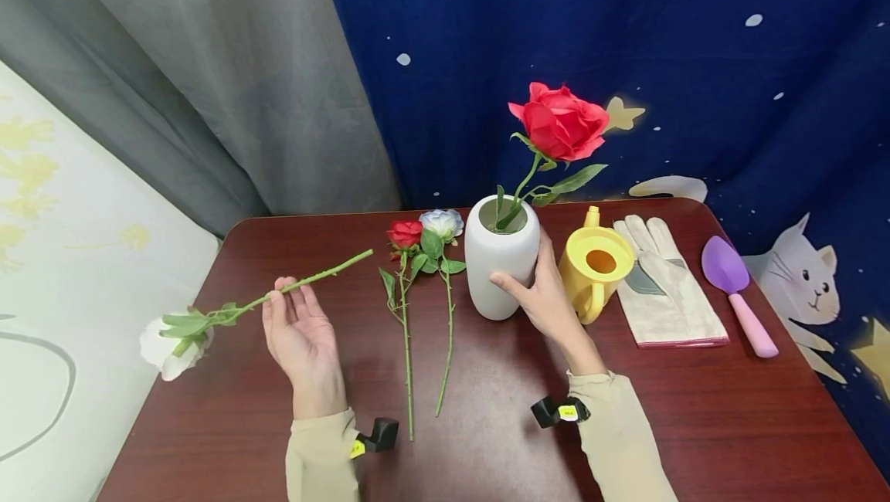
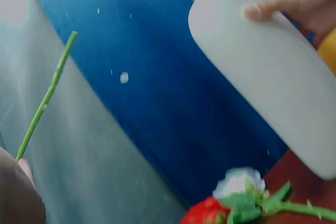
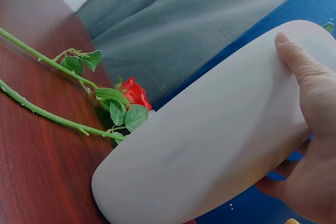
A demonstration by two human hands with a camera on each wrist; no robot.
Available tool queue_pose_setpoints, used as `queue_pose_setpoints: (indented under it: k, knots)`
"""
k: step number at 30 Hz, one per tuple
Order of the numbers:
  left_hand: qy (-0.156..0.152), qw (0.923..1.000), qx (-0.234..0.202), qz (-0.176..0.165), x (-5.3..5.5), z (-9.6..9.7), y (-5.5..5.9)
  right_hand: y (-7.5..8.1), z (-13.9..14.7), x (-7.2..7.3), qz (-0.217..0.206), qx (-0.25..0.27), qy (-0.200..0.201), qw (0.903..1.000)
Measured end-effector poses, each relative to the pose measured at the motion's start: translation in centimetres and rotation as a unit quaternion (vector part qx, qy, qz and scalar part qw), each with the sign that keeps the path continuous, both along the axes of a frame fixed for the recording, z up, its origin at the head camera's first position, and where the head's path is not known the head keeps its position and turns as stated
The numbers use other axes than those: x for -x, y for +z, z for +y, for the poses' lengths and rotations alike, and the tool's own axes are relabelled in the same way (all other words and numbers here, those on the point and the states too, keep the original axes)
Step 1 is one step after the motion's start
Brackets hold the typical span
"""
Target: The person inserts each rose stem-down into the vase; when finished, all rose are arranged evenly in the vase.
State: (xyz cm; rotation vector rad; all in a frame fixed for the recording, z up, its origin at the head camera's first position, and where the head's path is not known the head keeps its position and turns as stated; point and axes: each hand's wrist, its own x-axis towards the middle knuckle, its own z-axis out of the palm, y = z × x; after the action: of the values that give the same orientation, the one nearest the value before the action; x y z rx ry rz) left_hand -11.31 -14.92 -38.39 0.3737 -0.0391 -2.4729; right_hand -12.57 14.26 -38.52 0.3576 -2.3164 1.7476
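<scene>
In the head view my left hand (image 1: 304,334) pinches the green stem of a white rose (image 1: 177,341) between thumb and fingers. The bloom hangs to the left, low, while the cut stem end points right and up. My right hand (image 1: 549,297) grips the right side of a white vase (image 1: 497,274), thumb across its front. A large red rose (image 1: 562,122) stands in the vase, leaning right. From the right wrist view, the thumb lies along the vase wall (image 3: 210,124). Between the hands, a small red rose (image 1: 405,234) and a pale blue-white rose (image 1: 443,224) lie on the table.
Right of the vase stands a yellow watering can (image 1: 596,262). Beyond it lie beige gardening gloves (image 1: 670,293) and a purple trowel with a pink handle (image 1: 738,293). The dark wooden table (image 1: 487,440) ends at grey and blue curtains (image 1: 452,39).
</scene>
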Motion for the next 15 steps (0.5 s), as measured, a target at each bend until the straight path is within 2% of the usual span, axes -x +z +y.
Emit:
queue_pose_setpoints:
  k: [4, 9, 13, 15]
  knots:
    - [0.0, 0.9994, 0.034, 0.008, 0.8, 1.2, 1.5, 0.0, 0.0, 0.0, -0.001, 0.002, 0.0, 1.0]
    - [-0.018, 0.9978, 0.063, 0.009, 1.9, 2.6, 3.1, -0.1, 0.0, 0.1, -0.001, 0.003, 0.001, 1.0]
    - [-0.027, 0.9939, 0.106, 0.014, 2.7, 3.8, 4.1, -1.8, 0.4, 1.0, 0.008, 0.0, 0.0, 1.0]
    - [-0.043, 0.9893, 0.138, 0.022, 3.1, 4.3, 4.5, -1.9, 0.4, 1.0, 0.008, -0.002, 0.0, 1.0]
